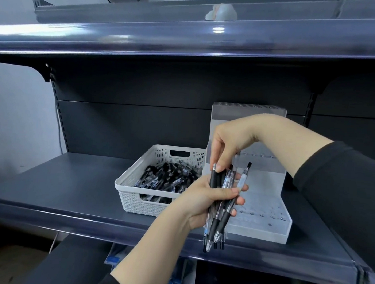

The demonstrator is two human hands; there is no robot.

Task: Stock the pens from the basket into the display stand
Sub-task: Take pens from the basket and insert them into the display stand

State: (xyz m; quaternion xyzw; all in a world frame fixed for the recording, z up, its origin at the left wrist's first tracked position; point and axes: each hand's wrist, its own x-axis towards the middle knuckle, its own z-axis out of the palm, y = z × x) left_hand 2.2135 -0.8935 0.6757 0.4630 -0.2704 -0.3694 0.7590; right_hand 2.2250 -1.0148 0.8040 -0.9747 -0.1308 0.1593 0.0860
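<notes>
A white perforated basket [130, 195] full of black and clear pens [167, 175] stands on the dark shelf. Right of it is a translucent stepped display stand [263, 221] with rows of holes, which look empty where visible. My left hand [202, 200] grips a bundle of several pens [217, 225], tips pointing down, in front of the stand. My right hand [228, 144] reaches down from above and pinches the top of one black pen [214, 176] in that bundle. The hands hide part of the stand.
The dark shelf [69, 185] has a raised front lip [111, 220]. Another shelf [188, 41] overhangs above. Blue and white packaged goods [178, 279] sit on the level below.
</notes>
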